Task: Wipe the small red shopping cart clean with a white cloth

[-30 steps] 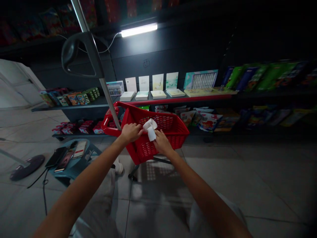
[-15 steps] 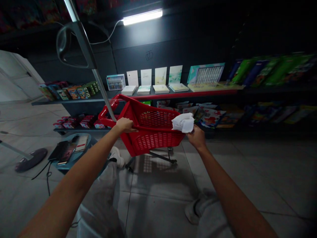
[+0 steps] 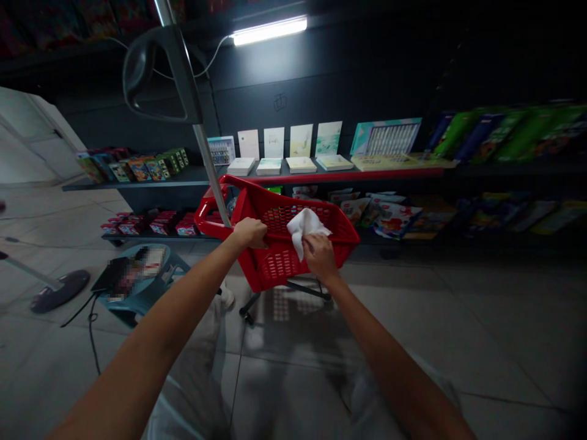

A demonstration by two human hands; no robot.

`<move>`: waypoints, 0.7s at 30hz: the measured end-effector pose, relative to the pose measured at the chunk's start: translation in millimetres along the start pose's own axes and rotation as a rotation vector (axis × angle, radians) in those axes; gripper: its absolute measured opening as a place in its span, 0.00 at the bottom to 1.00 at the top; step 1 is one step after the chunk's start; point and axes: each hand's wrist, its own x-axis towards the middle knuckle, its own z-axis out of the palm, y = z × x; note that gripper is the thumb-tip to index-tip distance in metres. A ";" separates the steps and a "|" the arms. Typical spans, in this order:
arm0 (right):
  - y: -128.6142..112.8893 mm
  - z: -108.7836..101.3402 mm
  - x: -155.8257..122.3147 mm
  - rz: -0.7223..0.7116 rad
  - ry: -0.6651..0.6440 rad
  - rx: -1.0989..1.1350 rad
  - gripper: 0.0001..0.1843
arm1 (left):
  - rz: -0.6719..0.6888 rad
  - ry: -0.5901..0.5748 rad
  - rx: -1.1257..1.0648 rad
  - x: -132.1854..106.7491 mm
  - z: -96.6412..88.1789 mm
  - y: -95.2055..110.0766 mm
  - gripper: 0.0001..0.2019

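Observation:
A small red shopping cart [image 3: 270,267] with perforated sides stands in front of me, its handle to the left. My left hand [image 3: 250,233] is closed over the near top rim, close to the handle end. A white cloth [image 3: 305,223] lies draped over the same rim, near its middle. My right hand [image 3: 321,252] grips the cloth against the rim, fingers bent around it. The cart's far inside is partly hidden by the cloth. A metal pole with a dark looped grip [image 3: 183,79] rises beside the cart handle.
Behind the cart, a shelf [image 3: 330,176] carries books, boxes and bagged goods, with more packets on the lower shelf. A blue-grey stool [image 3: 160,287] at left holds dark items and a cable. A round pole base [image 3: 62,290] sits on the tiled floor.
My right hand has slid the cloth left along the near rim, from the cart's far right end toward the middle. My left hand stays on the rim; the cart appears slightly farther right.

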 end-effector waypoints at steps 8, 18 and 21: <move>-36.6 22.0 4.4 -0.084 -0.059 0.173 0.14 | -0.065 -0.014 -0.026 0.4 -0.7 8.1 0.21; -26.7 -8.5 15.0 0.060 0.162 0.322 0.15 | -0.033 0.019 0.026 -4.2 -3.5 12.5 0.28; -17.8 -14.2 16.7 0.063 0.182 0.313 0.19 | -0.034 0.023 0.016 -4.4 -4.1 13.0 0.31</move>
